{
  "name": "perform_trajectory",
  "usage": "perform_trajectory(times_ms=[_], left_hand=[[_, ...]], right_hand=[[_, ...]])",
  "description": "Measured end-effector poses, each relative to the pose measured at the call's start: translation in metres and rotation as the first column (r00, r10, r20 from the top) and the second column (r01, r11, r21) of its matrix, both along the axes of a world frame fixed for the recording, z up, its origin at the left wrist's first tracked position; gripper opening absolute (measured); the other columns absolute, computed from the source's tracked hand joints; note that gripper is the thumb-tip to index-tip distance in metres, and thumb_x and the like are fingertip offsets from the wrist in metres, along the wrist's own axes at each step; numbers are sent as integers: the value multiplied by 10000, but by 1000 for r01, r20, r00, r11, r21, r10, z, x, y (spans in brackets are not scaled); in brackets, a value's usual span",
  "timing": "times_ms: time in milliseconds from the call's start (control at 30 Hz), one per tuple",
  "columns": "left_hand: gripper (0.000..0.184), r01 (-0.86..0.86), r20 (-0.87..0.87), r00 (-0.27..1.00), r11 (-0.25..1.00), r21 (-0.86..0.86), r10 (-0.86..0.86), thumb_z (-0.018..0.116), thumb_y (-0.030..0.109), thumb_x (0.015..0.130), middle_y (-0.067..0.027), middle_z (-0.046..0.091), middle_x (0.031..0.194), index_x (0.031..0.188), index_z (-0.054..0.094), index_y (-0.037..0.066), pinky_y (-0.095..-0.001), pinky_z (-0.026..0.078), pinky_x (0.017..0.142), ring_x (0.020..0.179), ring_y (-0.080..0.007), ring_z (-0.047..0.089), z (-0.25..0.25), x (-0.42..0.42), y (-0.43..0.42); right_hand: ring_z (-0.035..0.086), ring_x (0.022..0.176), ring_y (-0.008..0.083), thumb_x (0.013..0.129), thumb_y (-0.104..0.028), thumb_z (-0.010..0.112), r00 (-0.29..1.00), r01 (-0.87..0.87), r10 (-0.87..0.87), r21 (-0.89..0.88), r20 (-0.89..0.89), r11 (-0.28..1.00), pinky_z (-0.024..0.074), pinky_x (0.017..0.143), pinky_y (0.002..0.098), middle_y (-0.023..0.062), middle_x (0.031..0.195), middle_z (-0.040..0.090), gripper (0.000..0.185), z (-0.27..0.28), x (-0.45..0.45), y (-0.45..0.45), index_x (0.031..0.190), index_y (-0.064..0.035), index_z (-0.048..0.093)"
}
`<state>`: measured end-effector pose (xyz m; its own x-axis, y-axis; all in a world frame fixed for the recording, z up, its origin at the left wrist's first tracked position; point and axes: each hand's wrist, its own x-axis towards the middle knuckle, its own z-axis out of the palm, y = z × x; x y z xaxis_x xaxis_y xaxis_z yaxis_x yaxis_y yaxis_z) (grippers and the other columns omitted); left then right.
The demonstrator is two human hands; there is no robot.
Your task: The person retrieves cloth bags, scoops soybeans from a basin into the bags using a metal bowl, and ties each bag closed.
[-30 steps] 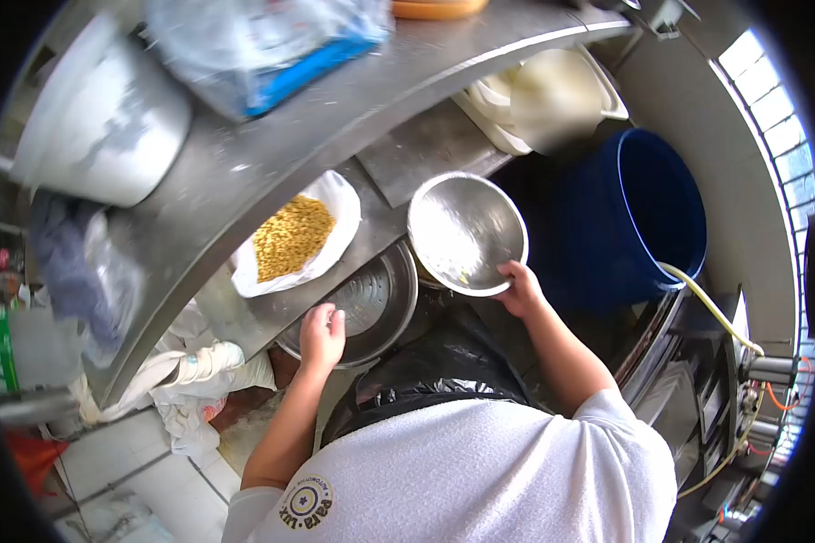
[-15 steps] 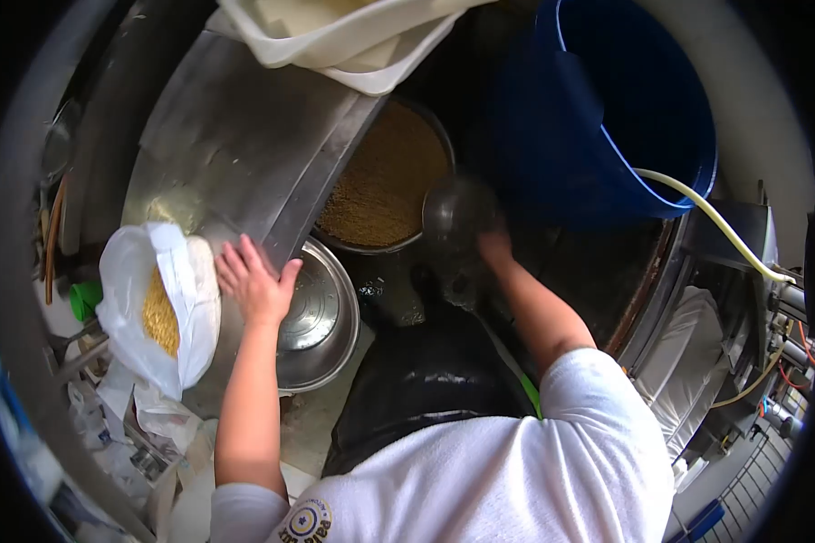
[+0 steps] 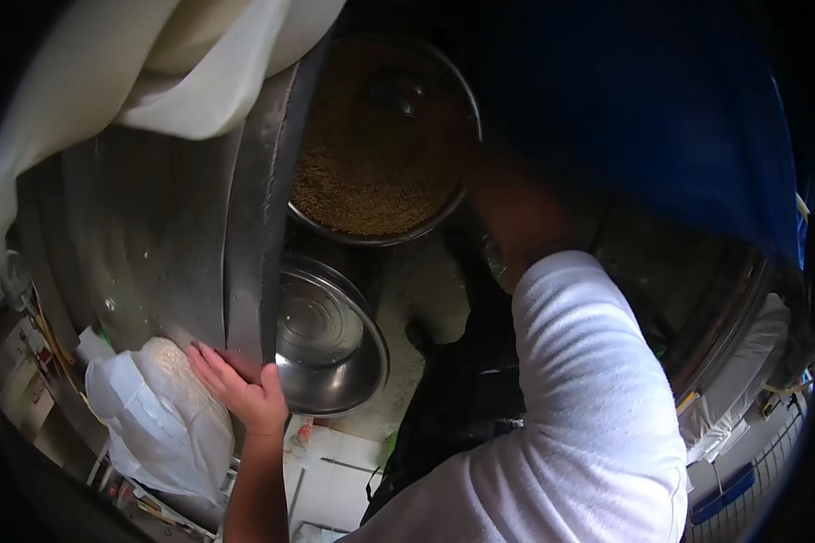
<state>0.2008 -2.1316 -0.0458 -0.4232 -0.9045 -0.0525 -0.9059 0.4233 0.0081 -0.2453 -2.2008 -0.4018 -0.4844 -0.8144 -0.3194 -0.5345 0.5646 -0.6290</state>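
Note:
My left hand (image 3: 249, 394) lies flat on the corner of the steel table (image 3: 167, 244), thumb apart from the fingers, holding nothing. Beside its fingertips stands a white plastic bag (image 3: 158, 416). My right arm reaches down into shadow over a large metal basin (image 3: 376, 241) on the floor. Yellow-brown grain (image 3: 362, 185) fills that basin. Dim and blurred, my right hand (image 3: 448, 118) is at the far side of the grain, on a metal bowl (image 3: 398, 93) that is dipped low there. Its fingers are hard to make out.
A second steel basin (image 3: 344, 371), with a round metal piece inside, sits under the table edge. White plastic tubs (image 3: 199, 90) overhang the table at upper left. A big blue barrel (image 3: 661, 118) stands on the right. Wire racking (image 3: 743, 498) is at lower right.
My right hand has carried the metal bowl from beside the basin to over the grain. My body leans further forward, and the view has shifted. My left hand stays on the table.

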Motion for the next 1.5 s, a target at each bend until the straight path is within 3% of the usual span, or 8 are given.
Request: perform_trajectory(times_ms=[200,333,567,800,967,1067,1167,1500], left_hand=[[985,70,17,997,997,-20,-70,437,648,1008,-382,183,1608,1578,165,-107,-631,185,1197,1486,-552,212,-3,-1,-2],[994,52,12,999,999,-4,-52,431,659,1005,-382,183,1607,1579,160,-106,-632,185,1196,1484,-553,215,1,-6,-4],[1000,65,10,998,998,11,-65,428,665,1003,-381,181,1609,1574,161,-112,-628,179,1199,1487,-551,210,-1,4,-4],[1030,40,28,999,999,2,-40,478,671,977,-392,188,1598,1569,174,-115,-635,171,1196,1480,-564,201,1,-1,-2],[1056,33,20,999,998,-62,-32,528,697,937,-388,213,1589,1562,228,-99,-652,177,1187,1464,-575,211,0,3,-1],[1067,-32,64,997,996,-79,37,561,726,897,-363,251,1586,1558,287,-65,-654,180,1186,1456,-568,228,4,-1,2],[1036,-44,119,991,993,-110,57,565,708,907,-341,274,1588,1562,297,-49,-635,185,1197,1462,-556,230,11,-6,5],[903,-236,-97,969,967,-93,227,654,633,886,-326,329,1565,1497,428,8,-693,210,1163,1449,-560,257,38,-1,23]], right_hand=[[472,1400,314,1062,-332,527,986,144,-141,-32,87,989,489,1084,448,230,1483,487,570,35,14,39,1552,-73,396],[437,1404,330,1027,-329,595,470,410,-563,396,680,821,533,1023,428,232,1502,453,612,-14,35,47,1537,-53,398],[554,1152,327,953,-253,637,538,178,-297,238,789,955,538,922,441,210,1261,566,493,-92,52,94,1379,-33,520],[672,899,324,880,-177,679,970,-243,239,270,50,932,542,820,453,189,1019,679,381,-134,90,86,1222,-12,642],[676,838,332,831,-121,666,406,524,-646,415,647,744,538,773,422,146,928,699,261,-74,69,119,1079,-41,692],[705,901,284,848,-87,653,606,419,-307,33,734,907,550,785,404,101,924,695,261,-37,64,178,1101,-22,657],[706,1006,281,811,-23,661,-41,574,-503,432,863,695,566,829,411,137,1034,703,322,35,66,200,1133,-8,652],[695,1051,377,765,117,441,107,553,-335,223,936,803,600,889,504,253,1185,651,565,289,94,273,1325,99,515]])
